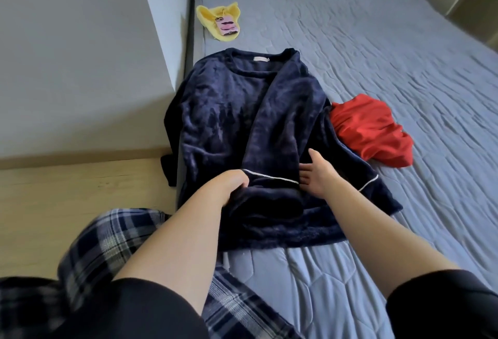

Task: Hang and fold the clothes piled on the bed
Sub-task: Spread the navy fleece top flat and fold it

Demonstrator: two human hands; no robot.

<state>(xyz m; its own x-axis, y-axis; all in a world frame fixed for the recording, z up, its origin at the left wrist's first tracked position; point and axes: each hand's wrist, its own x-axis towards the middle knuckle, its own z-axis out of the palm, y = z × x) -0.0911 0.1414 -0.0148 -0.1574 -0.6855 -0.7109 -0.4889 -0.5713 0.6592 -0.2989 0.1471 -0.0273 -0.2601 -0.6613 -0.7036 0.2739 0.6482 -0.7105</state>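
Spreading wide under everything, the grey-blue quilted bed (377, 55) gives you a flat, slightly rumpled surface to fold on. On its left side, close to you, lies the task's thing in hand: the navy plush fleece top (215, 112), face up. Its long axis runs straight away from you, with the round collar (258, 65) at the far end and the hem nearest your body. A long panel of the same fleece is folded down over its front and ends in a white-piped edge (272, 176) that lies crosswise between your hands. A dark sleeve (168, 171) hangs off the bed's left edge, on your left hand's side, so that hand is the nearer one if you fold it in next.

The pile looks thick, soft and springy, so folds will probably sit bulky and want pressing down.

The crumpled red garment of thin, smooth cloth (372, 133) lies touching the top's right side, within reach of your right arm and not yet folded.

Your left hand (229, 185) has its fingers curled into the fleece at the left end of the piped edge, grasping it. Your right hand (320, 174) lies flat with fingers spread on the fleece at the edge's right end, gripping nothing.

Far off by the bed's left edge sits a small yellow cloth (213, 12) with a pink-cased phone (227, 24) on it.
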